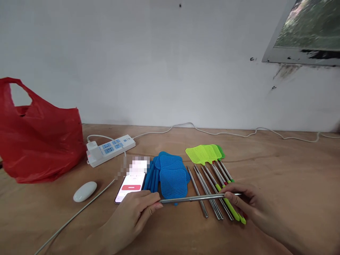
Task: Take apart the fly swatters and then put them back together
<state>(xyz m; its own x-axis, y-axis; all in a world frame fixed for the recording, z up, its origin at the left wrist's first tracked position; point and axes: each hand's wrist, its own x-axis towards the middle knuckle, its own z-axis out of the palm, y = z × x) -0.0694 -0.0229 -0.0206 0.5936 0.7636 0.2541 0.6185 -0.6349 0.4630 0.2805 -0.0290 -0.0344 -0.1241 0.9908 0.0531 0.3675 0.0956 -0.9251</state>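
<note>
My left hand (136,212) and my right hand (245,202) hold a thin metal rod (198,198) level between them, one hand pinching each end. The rod hovers crosswise over a pile of blue fly-swatter heads (171,173) and several loose metal rods (208,193) lying on the wooden table (287,170). Yellow-green swatter heads (204,153) sit just beyond the rods, and green handles (232,209) lie beneath my right hand. Both hands are closed on the rod.
A phone (131,184) with a lit screen lies left of the blue heads. A white power strip (110,148) with a cable, a white oval object (85,191) and a red plastic bag (39,141) stand at the left. A white wall rises behind.
</note>
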